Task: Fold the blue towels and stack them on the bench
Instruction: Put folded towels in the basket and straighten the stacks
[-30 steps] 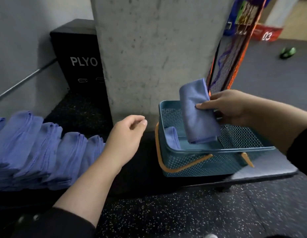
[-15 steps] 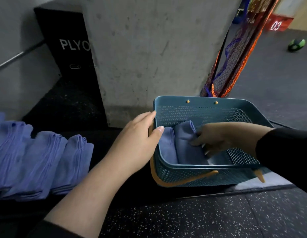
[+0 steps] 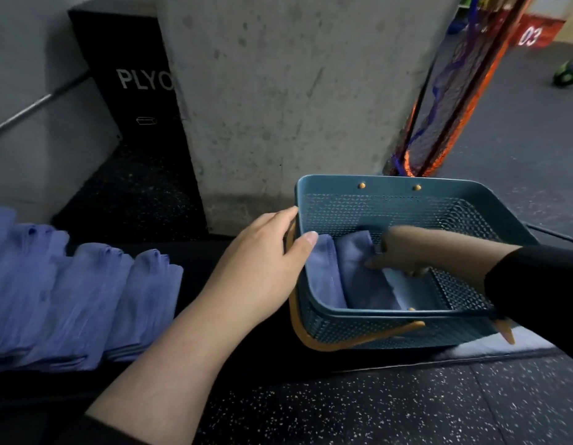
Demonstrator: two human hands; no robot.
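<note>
Gripping the left rim of the teal basket (image 3: pixel 387 183), left hand (image 3: pixel 262 268) has its thumb hooked over the edge into the basket and the other fingers pressed together against the outer wall. Right hand (image 3: pixel 397 252) is down inside the basket, fingertips laid against the second folded towel (image 3: pixel 362 277); can't tell whether they're pinching it or just pressing, since the undersides are hidden.

Basket contents: two folded blue towels standing on edge at the left end. First folded towel (image 3: pixel 323 274) leans on the left wall right under the left thumb, and the second one touches it on its right. Rest of the basket floor looks bare and pale.

Basket sits on the black bench (image 3: pixel 214 261), near its right end. Orange handle (image 3: pixel 359 340) hangs down along the near side.

Row of folded towels (image 3: pixel 79 297) lies on the bench at left, overlapping like shingles, well apart from the basket.

Behind: concrete pillar (image 3: pixel 294 91), black box marked PLYO (image 3: pixel 131 91), orange and blue netting (image 3: pixel 445 107) leaning at the pillar's right. Speckled rubber floor (image 3: pixel 375 409) in the foreground.
</note>
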